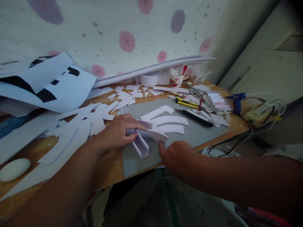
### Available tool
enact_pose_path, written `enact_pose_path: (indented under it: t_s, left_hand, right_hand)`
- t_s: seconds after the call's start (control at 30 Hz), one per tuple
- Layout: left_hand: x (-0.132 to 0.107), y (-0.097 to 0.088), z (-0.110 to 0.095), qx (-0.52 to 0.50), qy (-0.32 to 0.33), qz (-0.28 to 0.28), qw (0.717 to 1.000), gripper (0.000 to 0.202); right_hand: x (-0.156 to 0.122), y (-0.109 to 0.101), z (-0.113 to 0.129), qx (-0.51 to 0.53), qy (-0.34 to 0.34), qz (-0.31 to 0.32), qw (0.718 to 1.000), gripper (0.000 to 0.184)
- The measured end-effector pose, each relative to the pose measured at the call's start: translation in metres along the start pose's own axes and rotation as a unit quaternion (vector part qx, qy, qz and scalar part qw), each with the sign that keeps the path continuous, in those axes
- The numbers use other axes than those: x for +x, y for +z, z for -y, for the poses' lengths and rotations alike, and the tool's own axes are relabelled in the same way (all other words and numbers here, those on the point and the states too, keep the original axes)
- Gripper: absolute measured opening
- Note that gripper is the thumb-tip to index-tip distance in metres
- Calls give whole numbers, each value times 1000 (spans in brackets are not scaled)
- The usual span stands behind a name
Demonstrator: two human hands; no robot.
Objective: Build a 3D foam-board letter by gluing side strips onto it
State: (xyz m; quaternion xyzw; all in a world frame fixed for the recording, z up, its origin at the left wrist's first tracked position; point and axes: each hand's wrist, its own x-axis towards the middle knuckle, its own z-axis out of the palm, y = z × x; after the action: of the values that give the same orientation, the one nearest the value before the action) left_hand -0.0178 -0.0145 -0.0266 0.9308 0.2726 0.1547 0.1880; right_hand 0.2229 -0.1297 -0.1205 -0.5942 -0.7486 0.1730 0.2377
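A small channel-shaped piece of white foam board point(142, 146), with upright walls, stands on the grey cutting mat point(132, 165). My left hand point(120, 129) is closed on its walls from the left, thumb and fingers pinching the board. At the right end of the curved wall, my right hand point(176, 154) has its fingers curled, with a fingertip against the board's lower edge; its thumb is hidden. Just behind lie flat curved white strips point(169, 121) cut in a branching shape. A yellow utility knife point(187, 103) and a black pen-like tool point(195, 118) rest farther back on the mat.
White board offcuts point(80, 129) cover the table's left side, near a white oval object point(14, 169). Small scraps point(129, 94) lie at the back by a paper cup point(176, 78). Scissors point(196, 91), a blue glue gun point(238, 102) and a power strip point(258, 113) with cables sit right.
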Motion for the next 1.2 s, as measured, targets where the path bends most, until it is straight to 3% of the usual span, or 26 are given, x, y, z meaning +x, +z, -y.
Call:
enact_pose_path:
  t_s: [0.17, 0.27, 0.37, 0.47, 0.57, 0.67, 0.73, 0.87, 0.97, 1.07, 1.2]
  left_hand:
    - [0, 0, -1, 1, 3, -9, 1000, 29]
    - [0, 0, -1, 5, 1, -6, 1000, 29]
    - [0, -1, -1, 11, 2, 0, 1000, 29]
    - [-1, -1, -2, 7, -1, -4, 1000, 29]
    - [-1, -1, -2, 3, -4, -4, 1000, 29]
    - [-1, -1, -3, 6, -5, -6, 1000, 29]
    - [0, -1, -4, 8, -8, -3, 1000, 29]
    - [1, -2, -4, 3, -13, 5, 1000, 29]
    - [0, -2, -2, 11, -6, 3, 1000, 28]
    - [0, -2, 0, 19, 4, -10, 1000, 26]
    - [-1, -2, 3, 20, 12, -12, 1000, 27]
  right_hand:
    - [-1, -9, 4, -4, -6, 42, 999, 39]
    - [2, -21, 18, -45, -14, 67, 997, 38]
    - [7, -42, 42, -120, -52, 122, 984, 31]
    - [13, -69, 59, -218, -103, 211, 947, 28]
    - [14, -91, 57, -224, -71, 205, 950, 20]
    - [10, -100, 38, -45, 3, 190, 981, 13]
    - [4, -97, 24, 155, 59, 179, 970, 13]
    - [-9, -80, 7, 494, 151, 117, 848, 27]
    - [-12, -70, 4, 619, 157, 59, 767, 31]
    - [-9, -66, 3, 668, 144, 41, 729, 29]
    - [-2, -61, 1, 685, 138, 29, 714, 29]
